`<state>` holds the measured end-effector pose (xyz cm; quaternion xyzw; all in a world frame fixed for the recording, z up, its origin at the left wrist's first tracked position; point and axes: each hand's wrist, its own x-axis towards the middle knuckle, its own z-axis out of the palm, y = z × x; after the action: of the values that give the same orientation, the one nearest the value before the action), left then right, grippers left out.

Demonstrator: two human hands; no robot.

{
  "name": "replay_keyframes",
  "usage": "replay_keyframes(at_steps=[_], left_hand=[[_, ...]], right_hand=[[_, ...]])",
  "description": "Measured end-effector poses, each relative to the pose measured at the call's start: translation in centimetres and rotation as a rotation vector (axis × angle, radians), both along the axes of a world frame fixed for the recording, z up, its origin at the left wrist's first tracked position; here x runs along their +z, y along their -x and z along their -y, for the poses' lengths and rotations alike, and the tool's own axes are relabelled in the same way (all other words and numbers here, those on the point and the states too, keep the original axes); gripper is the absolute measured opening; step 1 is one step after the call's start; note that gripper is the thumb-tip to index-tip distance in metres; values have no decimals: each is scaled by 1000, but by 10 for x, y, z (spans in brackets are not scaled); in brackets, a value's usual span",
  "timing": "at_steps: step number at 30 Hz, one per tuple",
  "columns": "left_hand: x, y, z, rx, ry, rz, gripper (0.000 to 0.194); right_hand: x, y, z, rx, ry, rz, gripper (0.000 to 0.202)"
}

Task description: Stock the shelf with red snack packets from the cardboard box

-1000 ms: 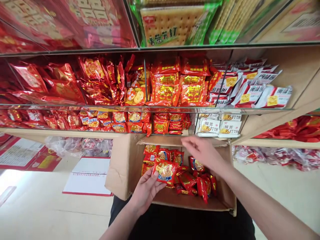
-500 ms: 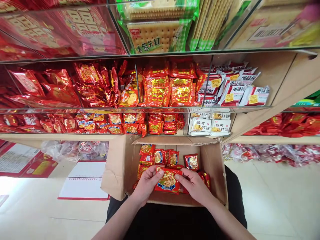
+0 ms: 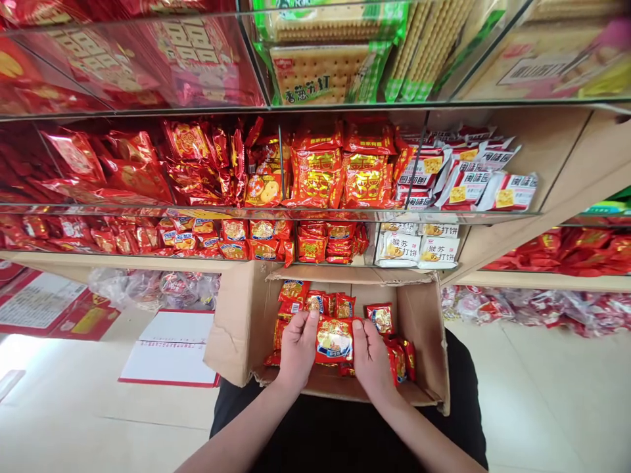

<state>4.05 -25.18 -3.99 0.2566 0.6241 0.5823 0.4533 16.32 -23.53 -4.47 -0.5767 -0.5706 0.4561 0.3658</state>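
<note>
A red biscuit packet [image 3: 335,338] with a blue band is stretched between my two hands above the open cardboard box [image 3: 421,348]. My left hand [image 3: 298,351] pinches its left edge, thumb on top. On the opposite edge, my right hand [image 3: 371,355] grips with the thumb in front and the fingers curled behind. Under and around the hands, similar red packets lie in the box. One packet [image 3: 379,318] leans near the back right of the box, apart from the others. The hands hide part of the packets below.
Glass-fronted shelves hold red snack packets [image 3: 318,174], white cracker packets [image 3: 463,184] and green-wrapped crackers [image 3: 325,72]. A white board with a red edge [image 3: 167,361] lies on the floor at left. Bagged goods [image 3: 158,289] sit under the bottom shelf. The box rests by my dark-clothed legs [image 3: 463,387].
Both hands have turned more upright, and the fingers now close tighter on the packet's side edges. The packet has risen slightly. The view has shifted a little to the left.
</note>
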Motion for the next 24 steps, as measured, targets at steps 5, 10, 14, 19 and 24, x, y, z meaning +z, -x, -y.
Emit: replay_keyframes(at_steps=[5,10,14,19,24], left_hand=[[5,7,2,-46,-41,-57,31],[30,30,-3,-69,-96,-117,31],[31,62,2,34,-103,-200,31],[11,92,25,84,-53,-223,35],[-7,104,45,98,19,-265,36]], right_hand=[[18,-13,-7,343,104,-197,28],[53,-27,-58,476,81,-127,33],[53,-21,-134,189,-69,109,29],[30,13,-209,80,-140,532,30],[18,38,-231,37,-122,606,36]])
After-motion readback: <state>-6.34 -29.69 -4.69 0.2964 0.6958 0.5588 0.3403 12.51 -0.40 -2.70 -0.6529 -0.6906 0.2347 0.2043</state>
